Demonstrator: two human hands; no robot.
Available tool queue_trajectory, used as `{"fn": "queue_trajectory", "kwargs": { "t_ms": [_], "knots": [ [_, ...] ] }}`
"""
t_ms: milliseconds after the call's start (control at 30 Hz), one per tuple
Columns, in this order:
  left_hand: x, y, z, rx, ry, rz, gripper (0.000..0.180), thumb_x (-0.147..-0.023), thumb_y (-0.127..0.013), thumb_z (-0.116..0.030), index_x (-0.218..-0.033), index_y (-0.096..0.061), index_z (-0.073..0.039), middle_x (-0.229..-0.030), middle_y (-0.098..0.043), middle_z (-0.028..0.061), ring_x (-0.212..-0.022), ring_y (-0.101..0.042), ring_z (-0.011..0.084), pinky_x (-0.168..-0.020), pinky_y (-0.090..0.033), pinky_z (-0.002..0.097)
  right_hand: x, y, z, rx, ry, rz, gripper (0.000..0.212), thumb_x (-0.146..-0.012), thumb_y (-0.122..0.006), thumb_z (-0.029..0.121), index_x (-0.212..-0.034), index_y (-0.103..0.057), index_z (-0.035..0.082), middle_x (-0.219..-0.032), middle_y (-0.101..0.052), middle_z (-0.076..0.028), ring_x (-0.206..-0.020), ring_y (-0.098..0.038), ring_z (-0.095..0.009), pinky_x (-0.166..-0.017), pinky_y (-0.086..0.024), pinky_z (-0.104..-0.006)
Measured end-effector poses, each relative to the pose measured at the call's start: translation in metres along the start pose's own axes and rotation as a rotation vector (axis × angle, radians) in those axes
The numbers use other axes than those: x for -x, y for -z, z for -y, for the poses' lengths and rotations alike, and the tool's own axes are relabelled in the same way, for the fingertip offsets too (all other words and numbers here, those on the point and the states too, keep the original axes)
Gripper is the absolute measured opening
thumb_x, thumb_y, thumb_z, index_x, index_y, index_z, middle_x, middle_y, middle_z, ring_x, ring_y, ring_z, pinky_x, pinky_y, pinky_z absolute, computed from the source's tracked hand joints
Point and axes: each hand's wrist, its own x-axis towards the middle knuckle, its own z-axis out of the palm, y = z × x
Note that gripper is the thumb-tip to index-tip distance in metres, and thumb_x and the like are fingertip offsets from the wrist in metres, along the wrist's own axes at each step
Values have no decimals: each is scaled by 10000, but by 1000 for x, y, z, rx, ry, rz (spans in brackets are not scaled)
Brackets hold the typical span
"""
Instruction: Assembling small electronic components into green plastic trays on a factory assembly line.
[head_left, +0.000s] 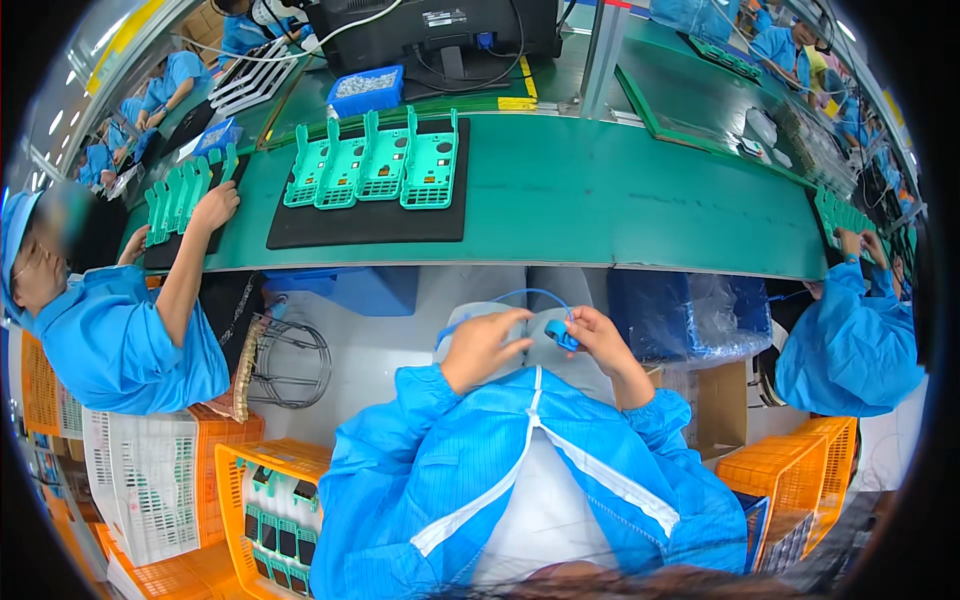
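Observation:
In front of my lap, my right hand point(600, 340) pinches a small blue band point(560, 334) that looks like an anti-static wrist strap. From it a thin blue cord point(535, 292) loops up and across toward my left side. My left hand point(485, 348) is beside the strap with its fingers apart, holding nothing. Beyond my hands, on the bench, several teal plastic housings point(380, 165) stand in a row on a black mat point(370, 232); neither hand touches them.
The green bench point(600, 200) spans ahead, with a blue bin of small parts point(366, 92) and a monitor point(440, 45) at its back. Co-workers handle teal parts at left point(110, 330) and right point(850, 340). Orange crates point(235, 500) stand beside me; a blue bin point(650, 315) sits under the bench.

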Motion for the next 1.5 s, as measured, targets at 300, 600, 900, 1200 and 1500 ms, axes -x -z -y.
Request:
{"fn": "queue_trajectory", "kwargs": {
  "t_ms": [300,600,900,1200,1500],
  "knots": [
    [8,-17,33,642,297,-100,146,-845,-597,-93,-968,-615,-15,-617,-476,-9,-559,-407,45,-505,-320,244,-7,-38,25,-6,-30,110,299,-944,-568,248,-1171,-533,58,-1172,-598,-93,-1057,-606,-210,-819,-529,-325],
    [9,21,25,661,331,-242,96,-830,-616,-83,-844,-560,-6,-579,-448,-21,-551,-380,36,-477,-297,255,-28,-98,45,328,345,294,681,-821,-701,200,-1403,-376,59,-1314,-517,-146,-1208,-508,-271,-1012,-397,-370],
    [19,51,34,187,327,-191,166,-780,-693,-167,-852,-617,-38,-550,-379,-5,-526,-365,63,-464,-282,294,-43,-99,44,342,397,396,252,-862,-646,171,-1069,-564,53,-933,-579,-65,-888,-574,-166,-765,-464,-297],
    [-86,156,56,626,214,-396,363,-949,-459,-294,-1207,-559,-61,-768,-399,-59,-682,-331,44,-584,-264,213,-23,-94,47,132,77,378,174,-924,-555,220,-1047,-550,97,-944,-556,-17,-827,-537,-94,-680,-425,-238],
    [-191,100,77,495,141,-66,326,-870,-425,-182,-1130,-587,-71,-772,-450,-20,-675,-398,79,-614,-342,215,-26,-101,37,363,315,584,339,-919,-460,219,-1196,-599,81,-1191,-580,-71,-1106,-488,-202,-978,-349,-328]
  ]
}}
